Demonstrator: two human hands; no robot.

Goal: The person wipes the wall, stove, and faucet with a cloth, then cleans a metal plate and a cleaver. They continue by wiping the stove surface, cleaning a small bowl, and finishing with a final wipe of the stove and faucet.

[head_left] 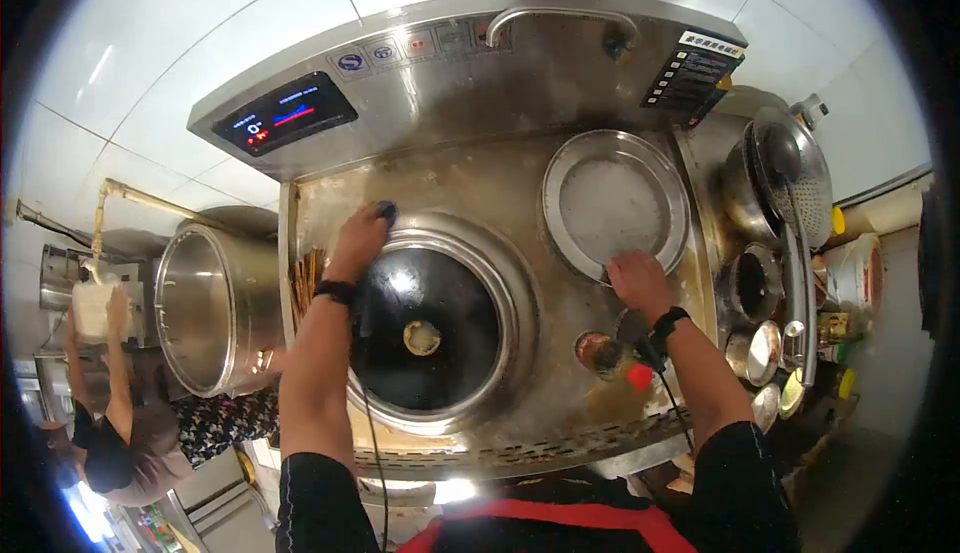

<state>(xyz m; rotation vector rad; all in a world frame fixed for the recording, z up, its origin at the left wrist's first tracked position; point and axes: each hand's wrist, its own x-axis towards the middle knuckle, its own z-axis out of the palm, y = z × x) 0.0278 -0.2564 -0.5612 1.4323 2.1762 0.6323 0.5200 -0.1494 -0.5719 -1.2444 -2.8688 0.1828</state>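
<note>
A round metal tray (615, 203) is seen on the right part of the metal desk (520, 153), laid flat beside the raised metal ring (515, 298). Its near rim is held by the right hand (640, 283), the fingers being closed on the edge; the underside of the grip cannot be made out. A small dark-blue pad (387, 215) is held in the left hand (358, 243), its fingers drawn together on it, near the back of the ring. The step in hand is judged to be one of steadying the tray at its rim with the pad in grasp. For any shift of the tray, a firm hold and a level path clear of the ring would be called for.

Within the ring, a large dark pan (430, 283) is set. A jar (598, 353) is placed in front of the tray, and thin sticks (308, 278) are gathered left of the pan. Farther left, a tall pot (200, 303) is shown, and beyond it a pale block (92, 313) is touched by another person's hands (118, 313).
</note>
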